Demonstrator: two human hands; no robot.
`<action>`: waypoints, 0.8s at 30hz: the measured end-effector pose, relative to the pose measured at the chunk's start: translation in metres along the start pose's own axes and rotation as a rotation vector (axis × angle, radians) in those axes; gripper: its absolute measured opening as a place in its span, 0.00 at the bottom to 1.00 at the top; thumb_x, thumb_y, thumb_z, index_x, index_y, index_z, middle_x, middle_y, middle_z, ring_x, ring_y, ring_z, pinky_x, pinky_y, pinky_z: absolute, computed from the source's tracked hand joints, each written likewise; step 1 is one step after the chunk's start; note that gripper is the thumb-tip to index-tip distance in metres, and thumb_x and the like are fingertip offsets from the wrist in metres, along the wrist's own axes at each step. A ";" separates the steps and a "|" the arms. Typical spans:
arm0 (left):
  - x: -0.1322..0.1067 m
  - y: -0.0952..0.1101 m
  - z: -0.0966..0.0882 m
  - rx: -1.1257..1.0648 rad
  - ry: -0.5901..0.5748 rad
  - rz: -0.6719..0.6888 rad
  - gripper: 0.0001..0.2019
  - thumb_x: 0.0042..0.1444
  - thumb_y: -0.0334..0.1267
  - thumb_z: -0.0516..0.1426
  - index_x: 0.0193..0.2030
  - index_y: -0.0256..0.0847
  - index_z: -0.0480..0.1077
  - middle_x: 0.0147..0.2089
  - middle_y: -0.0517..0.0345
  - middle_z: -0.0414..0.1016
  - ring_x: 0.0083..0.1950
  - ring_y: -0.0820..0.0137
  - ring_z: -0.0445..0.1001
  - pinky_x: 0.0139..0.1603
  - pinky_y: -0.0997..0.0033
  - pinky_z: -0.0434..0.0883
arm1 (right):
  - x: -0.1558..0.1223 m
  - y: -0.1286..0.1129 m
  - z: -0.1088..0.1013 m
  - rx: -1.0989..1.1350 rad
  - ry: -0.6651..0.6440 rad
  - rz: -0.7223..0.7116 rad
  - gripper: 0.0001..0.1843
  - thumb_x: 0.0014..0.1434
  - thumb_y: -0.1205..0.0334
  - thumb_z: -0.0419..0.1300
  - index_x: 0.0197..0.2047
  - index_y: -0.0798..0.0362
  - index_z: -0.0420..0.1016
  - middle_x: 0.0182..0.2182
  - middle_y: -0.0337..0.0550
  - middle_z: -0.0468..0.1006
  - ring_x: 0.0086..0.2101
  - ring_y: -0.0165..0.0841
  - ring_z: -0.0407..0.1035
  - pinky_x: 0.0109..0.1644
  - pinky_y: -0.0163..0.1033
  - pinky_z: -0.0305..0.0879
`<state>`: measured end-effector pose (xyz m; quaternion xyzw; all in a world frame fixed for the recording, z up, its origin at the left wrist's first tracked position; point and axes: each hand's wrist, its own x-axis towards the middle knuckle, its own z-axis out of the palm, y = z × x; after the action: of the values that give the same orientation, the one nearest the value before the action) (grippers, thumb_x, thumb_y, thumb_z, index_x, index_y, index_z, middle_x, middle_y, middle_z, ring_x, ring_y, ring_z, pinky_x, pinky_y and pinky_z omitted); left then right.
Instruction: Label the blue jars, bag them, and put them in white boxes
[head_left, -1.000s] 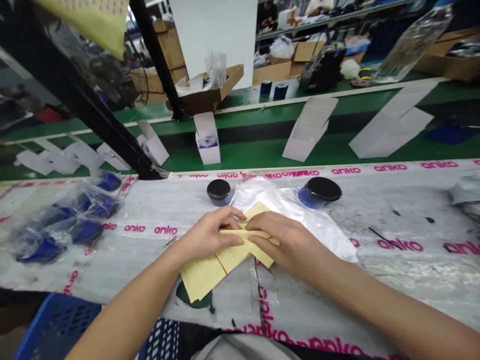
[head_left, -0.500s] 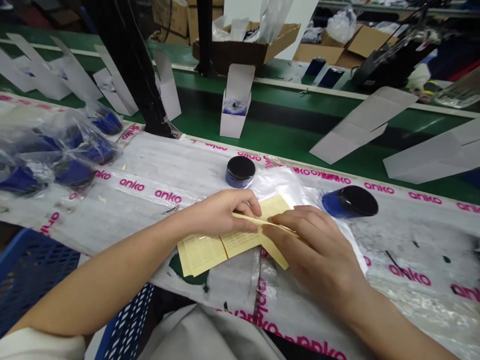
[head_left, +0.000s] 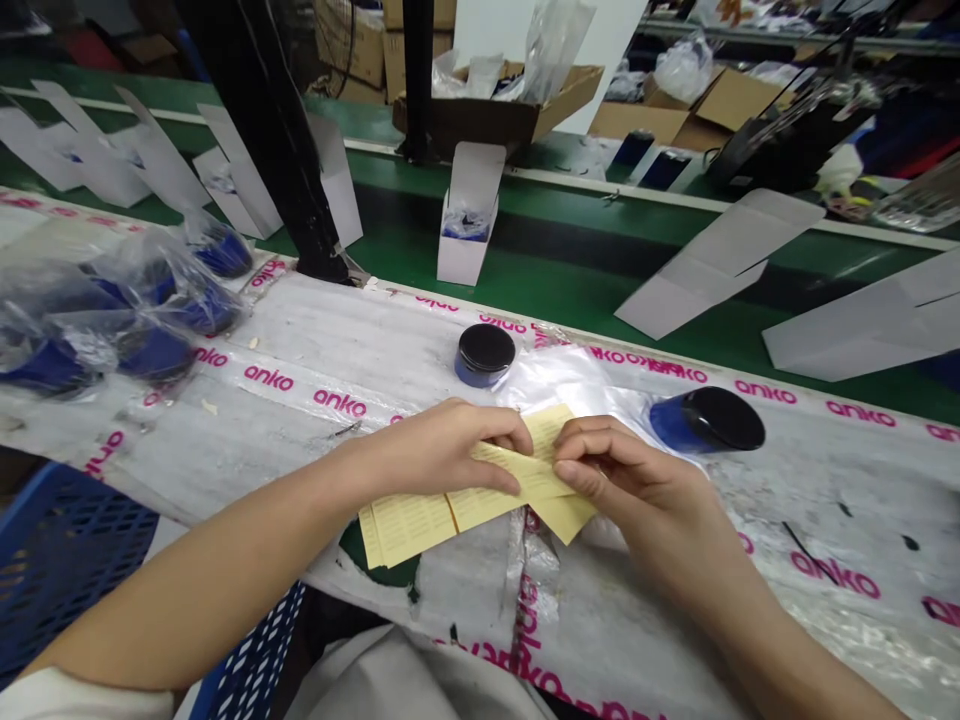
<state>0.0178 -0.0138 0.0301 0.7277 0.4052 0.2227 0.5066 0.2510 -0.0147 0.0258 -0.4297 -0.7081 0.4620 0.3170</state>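
A stack of yellow printed paper sheets (head_left: 420,515) lies on the plastic-covered bench near its front edge. My left hand (head_left: 442,450) presses down on the stack with fingers curled over its top sheet. My right hand (head_left: 622,480) pinches the right edge of a yellow sheet between thumb and fingers. Just beyond the hands lie a clear plastic bag (head_left: 585,380), an upright blue jar with a black lid (head_left: 484,354), and a second blue jar (head_left: 705,421) on its side.
Several bagged blue jars (head_left: 142,310) are piled at the left. A blue crate (head_left: 67,570) sits below the bench's front left. Behind runs a green conveyor (head_left: 585,270) with white cartons (head_left: 466,225), flat carton blanks (head_left: 712,265) and a black post (head_left: 255,130).
The view shifted slightly. My right hand went from lying flat on the sheets to pinching the edge of one sheet. My left hand stays on the stack.
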 end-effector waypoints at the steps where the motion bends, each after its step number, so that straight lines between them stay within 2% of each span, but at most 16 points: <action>1: -0.002 0.001 -0.005 0.023 0.043 0.017 0.09 0.56 0.39 0.67 0.42 0.44 0.76 0.40 0.61 0.80 0.41 0.69 0.76 0.40 0.70 0.68 | 0.001 0.001 -0.002 0.038 0.017 0.025 0.04 0.62 0.58 0.66 0.34 0.45 0.79 0.38 0.41 0.77 0.40 0.36 0.72 0.43 0.39 0.70; 3: -0.005 0.002 -0.017 0.028 0.251 -0.004 0.09 0.54 0.44 0.68 0.36 0.42 0.78 0.35 0.59 0.80 0.37 0.68 0.76 0.37 0.69 0.69 | 0.001 0.002 -0.004 0.083 0.053 0.049 0.04 0.61 0.57 0.68 0.34 0.44 0.80 0.39 0.41 0.77 0.42 0.37 0.72 0.44 0.40 0.70; 5: -0.006 -0.001 -0.030 0.020 0.554 -0.058 0.12 0.51 0.45 0.69 0.32 0.40 0.76 0.33 0.58 0.79 0.34 0.68 0.75 0.33 0.69 0.68 | 0.002 0.004 -0.007 0.076 0.076 0.043 0.04 0.59 0.56 0.69 0.33 0.44 0.81 0.39 0.42 0.78 0.43 0.38 0.72 0.45 0.41 0.70; 6: -0.004 -0.005 -0.035 0.029 0.673 -0.070 0.13 0.49 0.45 0.71 0.34 0.40 0.75 0.36 0.56 0.79 0.35 0.67 0.75 0.33 0.69 0.69 | 0.002 0.004 -0.008 0.053 0.092 0.033 0.04 0.59 0.56 0.69 0.33 0.44 0.81 0.38 0.42 0.78 0.43 0.39 0.72 0.46 0.42 0.70; 7: -0.002 -0.009 -0.039 0.045 0.744 -0.067 0.17 0.45 0.43 0.72 0.38 0.40 0.75 0.41 0.55 0.80 0.39 0.65 0.76 0.36 0.68 0.70 | 0.002 0.004 -0.009 0.021 0.115 0.023 0.04 0.59 0.56 0.69 0.33 0.44 0.81 0.39 0.42 0.78 0.44 0.40 0.72 0.46 0.43 0.69; 8: 0.001 -0.014 -0.042 0.060 0.760 -0.052 0.23 0.42 0.41 0.74 0.44 0.41 0.75 0.49 0.52 0.79 0.45 0.62 0.77 0.40 0.66 0.72 | 0.003 0.003 -0.010 -0.016 0.148 0.012 0.04 0.59 0.55 0.69 0.34 0.44 0.81 0.39 0.43 0.78 0.44 0.40 0.71 0.46 0.44 0.68; 10: 0.009 -0.024 -0.042 0.074 0.666 -0.020 0.36 0.41 0.36 0.74 0.59 0.45 0.69 0.63 0.49 0.73 0.59 0.56 0.74 0.52 0.60 0.73 | 0.006 -0.001 -0.012 -0.069 0.224 -0.007 0.04 0.58 0.54 0.69 0.35 0.43 0.82 0.41 0.44 0.78 0.45 0.41 0.70 0.45 0.44 0.67; 12: 0.017 -0.032 -0.038 0.067 0.564 -0.004 0.43 0.45 0.32 0.71 0.67 0.48 0.62 0.65 0.49 0.72 0.65 0.54 0.71 0.61 0.54 0.70 | 0.011 -0.010 -0.013 -0.044 0.238 0.024 0.06 0.57 0.53 0.70 0.35 0.44 0.83 0.43 0.44 0.77 0.45 0.41 0.70 0.43 0.43 0.66; 14: 0.021 -0.036 -0.033 0.064 0.546 0.033 0.44 0.45 0.28 0.71 0.69 0.48 0.60 0.60 0.49 0.75 0.63 0.55 0.73 0.62 0.52 0.70 | 0.017 -0.022 -0.011 0.101 0.157 0.139 0.08 0.55 0.51 0.72 0.35 0.45 0.83 0.41 0.44 0.77 0.41 0.38 0.70 0.40 0.41 0.65; 16: 0.022 -0.037 -0.028 0.106 0.582 0.108 0.44 0.44 0.27 0.71 0.67 0.48 0.62 0.57 0.51 0.76 0.60 0.57 0.74 0.62 0.52 0.71 | 0.025 -0.034 -0.008 0.329 0.008 0.302 0.12 0.54 0.51 0.73 0.39 0.46 0.83 0.35 0.41 0.76 0.33 0.32 0.68 0.35 0.38 0.63; 19: 0.019 -0.037 -0.022 0.200 0.609 0.233 0.32 0.49 0.30 0.71 0.60 0.48 0.69 0.57 0.52 0.74 0.60 0.59 0.74 0.62 0.52 0.72 | 0.034 -0.046 0.000 0.646 -0.184 0.485 0.19 0.54 0.52 0.73 0.47 0.49 0.82 0.26 0.36 0.71 0.25 0.25 0.61 0.31 0.34 0.60; 21: 0.016 -0.036 -0.019 0.233 0.607 0.293 0.23 0.53 0.31 0.69 0.56 0.48 0.72 0.57 0.52 0.72 0.59 0.60 0.74 0.62 0.52 0.72 | 0.038 -0.048 0.005 0.748 -0.219 0.544 0.22 0.54 0.53 0.74 0.49 0.51 0.81 0.25 0.35 0.70 0.25 0.24 0.61 0.30 0.32 0.59; 24: 0.016 -0.036 -0.015 0.240 0.609 0.372 0.21 0.55 0.32 0.68 0.55 0.48 0.71 0.56 0.51 0.72 0.60 0.59 0.73 0.62 0.51 0.72 | 0.038 -0.044 0.009 0.786 -0.201 0.571 0.23 0.53 0.54 0.75 0.50 0.53 0.81 0.23 0.35 0.71 0.24 0.23 0.61 0.29 0.30 0.57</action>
<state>0.0028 0.0139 0.0011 0.7434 0.4214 0.4681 0.2250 0.2132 0.0071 0.0657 -0.4078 -0.3614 0.8017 0.2457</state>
